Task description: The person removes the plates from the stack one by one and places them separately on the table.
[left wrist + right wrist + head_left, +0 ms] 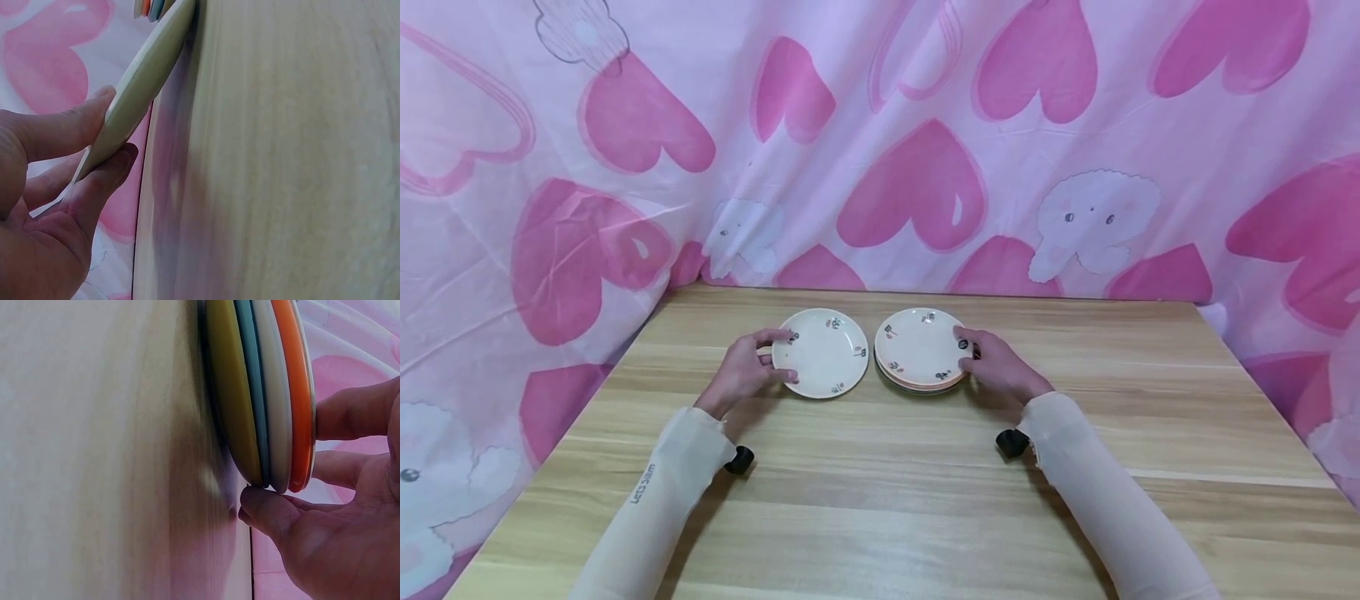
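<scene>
My left hand pinches the left rim of a cream plate with small dark printed motifs. In the left wrist view that plate leans, its near side raised off the wooden surface, with fingers on both faces. Close to its right is a stack of plates, topped by a similar printed white one. My right hand grips the stack's right rim, digits on the top and at the lower edge. Seen side-on by the right wrist, a yellow plate, a teal plate, a cream plate and an orange plate show.
The wood-grain table stretches in front of both arms. A pink curtain with hearts and white cartoon animals hangs behind and along the sides. Small black devices are strapped at both wrists under pale sleeves.
</scene>
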Demonstrator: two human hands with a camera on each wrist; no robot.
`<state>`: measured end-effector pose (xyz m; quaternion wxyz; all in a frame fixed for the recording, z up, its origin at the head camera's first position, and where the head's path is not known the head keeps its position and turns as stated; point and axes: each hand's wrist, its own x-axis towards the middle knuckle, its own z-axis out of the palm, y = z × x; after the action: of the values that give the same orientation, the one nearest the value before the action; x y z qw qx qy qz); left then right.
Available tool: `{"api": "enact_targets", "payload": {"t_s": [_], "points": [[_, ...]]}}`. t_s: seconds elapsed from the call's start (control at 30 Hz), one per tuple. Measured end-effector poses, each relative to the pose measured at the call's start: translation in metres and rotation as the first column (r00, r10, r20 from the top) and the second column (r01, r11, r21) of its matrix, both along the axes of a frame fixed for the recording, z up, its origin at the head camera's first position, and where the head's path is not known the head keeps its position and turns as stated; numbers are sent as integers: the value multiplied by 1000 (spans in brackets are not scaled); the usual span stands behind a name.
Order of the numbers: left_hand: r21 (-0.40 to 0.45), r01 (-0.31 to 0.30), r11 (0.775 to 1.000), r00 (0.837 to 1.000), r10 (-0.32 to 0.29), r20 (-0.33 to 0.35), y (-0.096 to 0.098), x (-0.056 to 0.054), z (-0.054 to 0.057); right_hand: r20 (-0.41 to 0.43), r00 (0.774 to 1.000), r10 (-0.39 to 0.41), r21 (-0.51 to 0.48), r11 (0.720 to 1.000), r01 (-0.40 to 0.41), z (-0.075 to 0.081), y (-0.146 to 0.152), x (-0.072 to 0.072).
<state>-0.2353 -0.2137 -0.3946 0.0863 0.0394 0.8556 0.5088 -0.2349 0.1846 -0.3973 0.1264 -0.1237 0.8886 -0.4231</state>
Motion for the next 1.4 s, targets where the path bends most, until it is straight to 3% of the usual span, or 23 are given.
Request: {"api": "enact_targets", "payload": {"t_s": [0.47, 0.87, 1.17, 1.4], "points": [[-152, 63, 986, 998, -67, -19, -1, -4, -2, -17, 1000, 5, 23, 1000, -5, -1, -1, 0], [-297, 41, 954, 995, -66, -76, -2, -8, -5, 5, 1000, 7, -4, 1000, -7, -3, -1, 0], [-356, 56, 933, 990, -99, -103, -2, -12, -7, 10, 1000, 2, -6, 1000, -2, -1, -2, 1], [-363, 72, 929, 986, -121, -116, -2, -14, -5, 7, 1000, -3, 15, 1000, 3, 0, -1, 0]]}}
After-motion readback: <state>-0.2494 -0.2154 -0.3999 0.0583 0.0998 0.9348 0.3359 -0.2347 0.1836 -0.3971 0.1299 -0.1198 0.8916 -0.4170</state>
